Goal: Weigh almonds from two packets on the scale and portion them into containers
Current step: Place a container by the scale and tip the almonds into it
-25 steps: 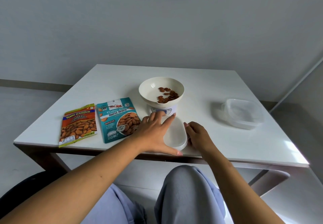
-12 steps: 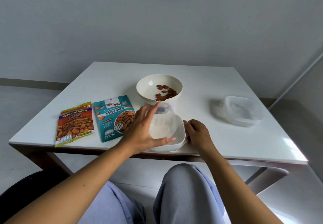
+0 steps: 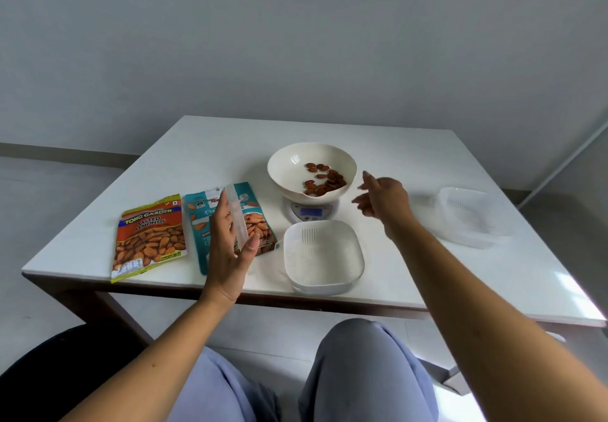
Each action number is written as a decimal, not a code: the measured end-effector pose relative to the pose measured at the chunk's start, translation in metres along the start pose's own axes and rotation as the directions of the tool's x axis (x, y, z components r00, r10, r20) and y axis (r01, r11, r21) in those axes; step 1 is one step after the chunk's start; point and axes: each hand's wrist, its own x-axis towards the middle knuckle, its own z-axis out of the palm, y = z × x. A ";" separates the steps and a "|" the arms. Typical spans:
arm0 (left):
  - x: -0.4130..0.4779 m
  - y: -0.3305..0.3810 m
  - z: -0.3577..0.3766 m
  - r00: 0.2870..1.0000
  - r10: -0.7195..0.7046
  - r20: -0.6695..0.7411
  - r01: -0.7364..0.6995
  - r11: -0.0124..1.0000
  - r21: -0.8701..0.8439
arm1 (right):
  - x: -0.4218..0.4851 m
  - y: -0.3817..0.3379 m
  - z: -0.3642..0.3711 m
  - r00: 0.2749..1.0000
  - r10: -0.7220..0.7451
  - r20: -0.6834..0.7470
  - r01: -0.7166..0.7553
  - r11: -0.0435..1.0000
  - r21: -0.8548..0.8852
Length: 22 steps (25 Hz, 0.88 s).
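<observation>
Pinches a clear plastic lid [image 3: 237,220] on edge between thumb and fingers of the left hand [image 3: 227,250], above the teal almond packet [image 3: 197,220] lying beside the orange almond packet [image 3: 149,237] on the white table [image 3: 214,151]. Holds the right hand [image 3: 383,201] empty, fingers loosely spread, just right of the cream round bowl [image 3: 289,165] of brown almonds [image 3: 324,179] on the small digital scale [image 3: 311,212], uncovered white square container [image 3: 357,247] just in front.
</observation>
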 end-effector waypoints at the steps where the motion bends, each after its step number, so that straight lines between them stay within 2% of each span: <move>1: 0.000 0.000 0.000 1.000 -0.003 0.009 0.003 1.000 -0.007 | 0.009 -0.008 0.005 0.997 0.067 0.046 -0.068 0.998 0.013; 4: 0.001 -0.002 -0.001 1.000 -0.001 0.021 0.001 0.999 -0.035 | 0.025 -0.018 0.020 0.966 0.209 0.153 -0.208 0.978 -0.022; 7: 0.003 -0.004 -0.001 0.999 0.025 0.022 -0.025 1.000 -0.015 | 0.030 -0.016 0.025 0.963 0.227 0.148 -0.221 0.974 -0.052; 11: 0.003 -0.005 0.000 0.999 0.053 0.014 -0.053 0.999 -0.003 | 0.021 -0.006 0.021 0.990 0.077 0.115 -0.064 0.992 -0.106; 16: 0.002 -0.001 0.000 0.999 0.041 0.006 -0.041 0.999 -0.028 | -0.003 -0.003 0.001 0.990 -0.078 0.120 0.084 0.995 -0.051; 22: 0.003 -0.004 -0.001 0.999 0.054 0.000 -0.054 0.998 -0.042 | -0.036 0.002 -0.015 0.975 -0.190 0.111 0.203 0.973 -0.113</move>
